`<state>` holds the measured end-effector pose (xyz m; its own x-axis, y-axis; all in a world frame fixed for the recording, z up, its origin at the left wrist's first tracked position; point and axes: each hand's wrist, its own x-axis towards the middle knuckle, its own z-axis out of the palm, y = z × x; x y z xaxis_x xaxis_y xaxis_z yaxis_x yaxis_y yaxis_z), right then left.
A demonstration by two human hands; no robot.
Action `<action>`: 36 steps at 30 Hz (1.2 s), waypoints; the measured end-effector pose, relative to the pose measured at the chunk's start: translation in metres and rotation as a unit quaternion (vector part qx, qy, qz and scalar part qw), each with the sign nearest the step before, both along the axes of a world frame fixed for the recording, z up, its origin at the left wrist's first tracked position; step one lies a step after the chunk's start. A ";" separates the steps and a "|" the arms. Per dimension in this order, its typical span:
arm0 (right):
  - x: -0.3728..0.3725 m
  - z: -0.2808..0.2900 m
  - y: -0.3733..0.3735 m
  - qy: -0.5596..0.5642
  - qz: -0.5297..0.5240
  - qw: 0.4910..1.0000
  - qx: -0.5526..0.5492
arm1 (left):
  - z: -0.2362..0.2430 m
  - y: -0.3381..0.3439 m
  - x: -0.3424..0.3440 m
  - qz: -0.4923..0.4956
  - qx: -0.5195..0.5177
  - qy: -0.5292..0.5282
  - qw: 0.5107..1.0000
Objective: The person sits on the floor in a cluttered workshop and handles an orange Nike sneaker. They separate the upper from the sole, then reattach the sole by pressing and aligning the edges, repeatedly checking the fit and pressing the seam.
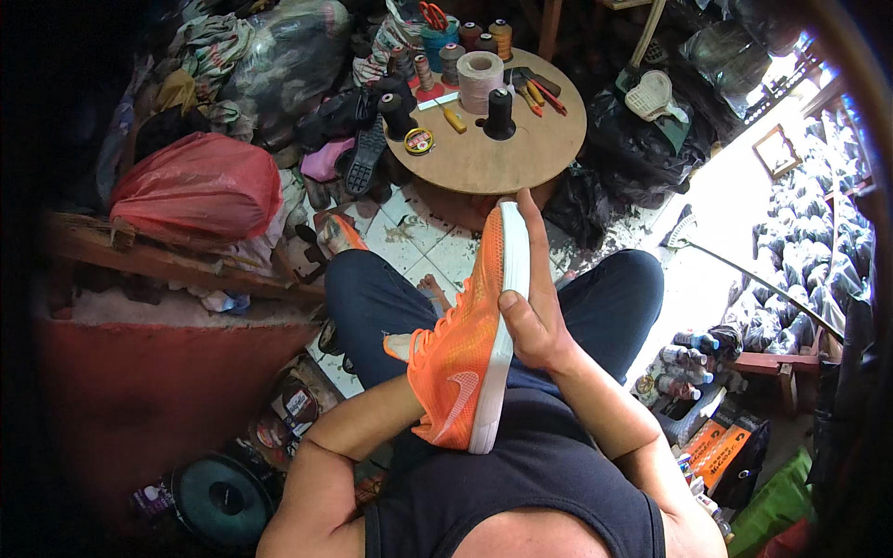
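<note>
An orange sneaker (474, 316) with a white sole and orange laces is tilted up in front of my chest, toe pointing away and sole facing right. My right hand (535, 325) holds it from the sole side, thumb pressed on the sole's edge and fingers reaching along toward the toe. My left forearm (377, 414) passes behind the heel part of the sneaker. The left hand itself is hidden by the shoe, so its fingers do not show. The tongue (397, 347) sticks out to the left.
Beyond my knees stands a round wooden table (437, 167) with thread spools, a white roll (481, 79), a yellow-handled awl (453, 118) and pliers. Another orange shoe (344, 234) lies left on the tiles. A red bag (200, 191) rests on a wooden ledge; bottles (684, 363) stand right.
</note>
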<state>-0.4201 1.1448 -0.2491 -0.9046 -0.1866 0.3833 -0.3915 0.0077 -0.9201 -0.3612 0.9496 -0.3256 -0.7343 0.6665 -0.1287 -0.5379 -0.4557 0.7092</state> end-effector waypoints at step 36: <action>-0.001 -0.025 0.007 0.049 0.069 0.996 -0.003 | 0.017 0.006 0.006 0.004 -0.191 0.029 0.981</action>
<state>-0.4212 1.1519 -0.2741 -0.8288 -0.3045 0.4695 -0.4758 -0.0582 -0.8776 -0.3555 0.9561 -0.3087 -0.7524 0.5723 -0.3260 -0.4892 -0.1542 0.8584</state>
